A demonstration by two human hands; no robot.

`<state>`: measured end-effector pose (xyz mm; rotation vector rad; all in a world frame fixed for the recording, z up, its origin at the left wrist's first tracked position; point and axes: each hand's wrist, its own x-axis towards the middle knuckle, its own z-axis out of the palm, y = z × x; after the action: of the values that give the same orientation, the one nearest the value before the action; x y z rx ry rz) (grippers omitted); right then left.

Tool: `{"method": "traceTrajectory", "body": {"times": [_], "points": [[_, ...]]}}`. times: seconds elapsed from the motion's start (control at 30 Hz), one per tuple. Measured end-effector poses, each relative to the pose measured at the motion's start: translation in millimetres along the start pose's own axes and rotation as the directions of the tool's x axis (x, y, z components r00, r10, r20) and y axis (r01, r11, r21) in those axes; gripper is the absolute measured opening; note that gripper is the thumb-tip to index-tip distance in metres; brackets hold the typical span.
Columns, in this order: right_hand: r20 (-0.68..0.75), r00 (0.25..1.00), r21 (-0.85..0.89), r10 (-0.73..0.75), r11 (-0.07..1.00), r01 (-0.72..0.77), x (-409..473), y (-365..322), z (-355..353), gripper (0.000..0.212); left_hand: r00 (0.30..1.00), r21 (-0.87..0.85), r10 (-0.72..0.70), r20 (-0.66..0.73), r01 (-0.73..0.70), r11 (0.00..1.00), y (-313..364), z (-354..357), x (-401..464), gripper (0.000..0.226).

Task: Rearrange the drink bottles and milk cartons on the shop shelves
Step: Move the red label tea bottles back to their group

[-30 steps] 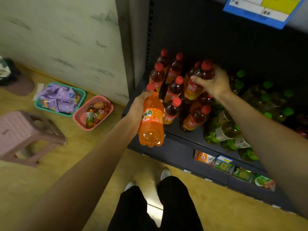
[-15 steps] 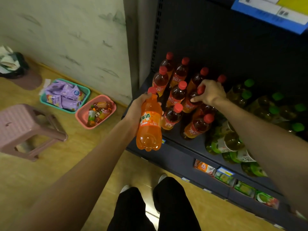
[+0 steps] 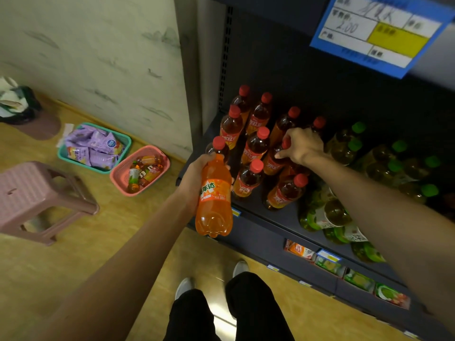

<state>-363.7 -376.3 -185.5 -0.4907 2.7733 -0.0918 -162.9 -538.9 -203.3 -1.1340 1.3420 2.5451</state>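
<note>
The left hand (image 3: pixel 194 175) grips an orange soda bottle (image 3: pixel 213 200) clear of the shelf (image 3: pixel 278 217), seemingly waiting while the right hand (image 3: pixel 301 146) clasps a red-capped tea bottle (image 3: pixel 275 158) to open space.

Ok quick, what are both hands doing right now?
Left hand: closed around the upper part of the orange soda bottle, held off the shelf.
Right hand: closed on the neck of a red-capped tea bottle on the shelf.

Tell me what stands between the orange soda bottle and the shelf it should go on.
The red-capped tea bottles fill the shelf's left end right behind the orange soda bottle in the left hand. The right hand grips one of them; no open slot shows there yet.
</note>
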Motion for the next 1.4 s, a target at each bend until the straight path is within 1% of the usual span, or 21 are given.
{"method": "traceTrajectory", "body": {"times": [0.13, 0.23, 0.37, 0.47, 0.53, 0.63, 0.9, 0.97, 1.03, 1.13, 1.2, 1.27, 1.4], "points": [[0.026, 1.000, -0.071, -0.012, 0.997, 0.014, 2.4, -5.4, -3.6, 0.045, 1.000, -0.018, -0.024, 0.003, 0.024, 1.000, -2.7, -5.5, 1.6, 0.024], [0.027, 0.999, -0.094, -0.018, 0.995, 0.021, 2.6, -6.3, -2.7, 0.049, 1.000, -0.023, -0.027, 0.013, 0.027, 0.999, -5.9, -7.5, 4.7, 0.022], [0.058, 0.998, -0.070, -0.030, 0.997, 0.034, 2.1, -5.1, -4.1, 0.051, 0.999, -0.024, -0.045, 0.008, 0.045, 0.999, -6.9, -9.8, 4.8, 0.023], [0.090, 0.996, -0.038, -0.026, 0.999, 0.029, 2.4, -3.1, -4.6, 0.052, 0.995, -0.053, -0.097, -0.003, 0.097, 0.994, -4.3, -11.1, 4.6, 0.026], [0.117, 0.993, 0.000, -0.013, 1.000, 0.013, 3.4, -0.7, -5.8, 0.053, 0.992, -0.082, -0.128, -0.001, 0.127, 0.988, -2.7, -12.4, 3.1, 0.027], [0.142, 0.990, 0.061, -0.001, 0.998, -0.008, 5.3, 3.6, -8.4, 0.050, 0.991, -0.068, -0.133, 0.011, 0.133, 0.989, -3.6, -15.2, -0.9, 0.029], [0.111, 0.994, 0.066, 0.014, 0.998, -0.022, 13.1, 7.1, -3.4, 0.051, 0.977, -0.064, -0.215, -0.003, 0.214, 0.975, -3.1, -18.5, -9.9, 0.049], [0.110, 0.994, 0.079, 0.011, 0.997, -0.020, 14.5, 8.3, -2.4, 0.051, 0.978, -0.067, -0.209, 0.006, 0.209, 0.976, -1.6, -17.6, -11.1, 0.044], [0.119, 0.993, 0.099, 0.015, 0.995, -0.027, 16.4, 10.4, -0.9, 0.053, 0.986, -0.049, -0.163, 0.020, 0.164, 0.985, -0.7, -16.1, -10.1, 0.034], [0.143, 0.990, 0.129, -0.003, 0.992, -0.016, 14.5, 13.8, -0.6, 0.068, 0.991, -0.031, -0.132, 0.039, 0.133, 0.991, -0.1, -13.2, -9.8, 0.028], [0.134, 0.991, 0.154, -0.003, 0.988, -0.018, 9.9, 17.0, -0.8, 0.073, 0.990, -0.019, -0.135, 0.050, 0.136, 0.991, -0.9, -14.0, -8.8, 0.028], [0.096, 0.995, 0.183, 0.004, 0.983, -0.021, 3.7, 22.5, -1.3, 0.068, 0.989, -0.003, -0.141, 0.044, 0.142, 0.990, -0.4, -14.6, -7.8, 0.031], [-0.006, 1.000, 0.226, -0.005, 0.974, 0.006, -12.5, 38.2, -5.3, 0.052, 0.989, 0.032, -0.140, 0.038, 0.139, 0.990, 1.7, -15.5, -6.6, 0.039]]}}
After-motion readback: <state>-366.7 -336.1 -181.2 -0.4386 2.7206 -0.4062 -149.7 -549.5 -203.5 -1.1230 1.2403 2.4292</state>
